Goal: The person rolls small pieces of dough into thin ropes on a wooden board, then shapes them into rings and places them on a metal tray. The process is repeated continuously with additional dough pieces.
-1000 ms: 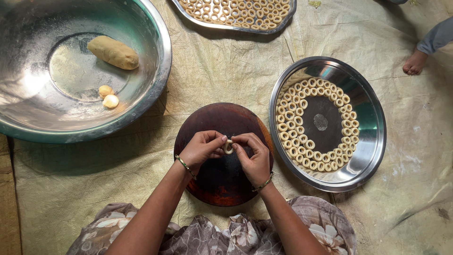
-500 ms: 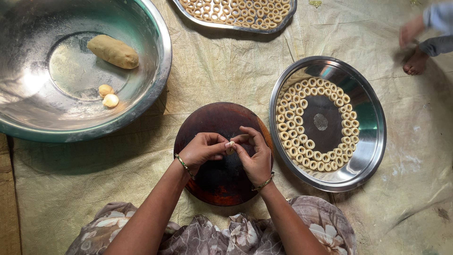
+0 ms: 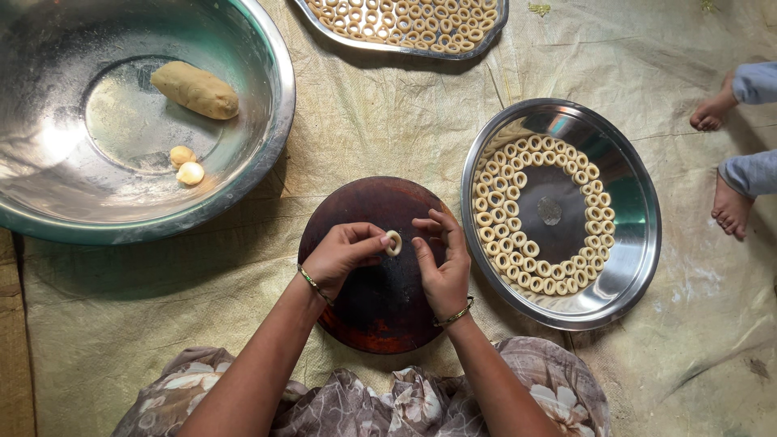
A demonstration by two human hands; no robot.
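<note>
My left hand [image 3: 344, 255] pinches a small pale dough ring [image 3: 393, 242] between thumb and fingertips, above a round dark brown board [image 3: 380, 316]. Just to the ring's right is my right hand [image 3: 441, 263], fingers spread and loosely curled, holding nothing. Both wrists wear thin bangles. To the right lies a round steel plate [image 3: 627, 267] with several dough rings [image 3: 518, 182] laid in curved rows around its bare middle.
A big steel bowl [image 3: 259, 154] at the upper left holds a dough log [image 3: 194, 89] and two small dough balls [image 3: 185, 165]. A tray of rings [image 3: 405, 24] lies at the top. Another person's bare feet [image 3: 724, 162] stand at the right edge. A woven mat covers the floor.
My hands were together, both shaping the dough ring. Now my right hand has let go and drawn slightly right; the ring stays in my left fingers. The other person's feet shifted.
</note>
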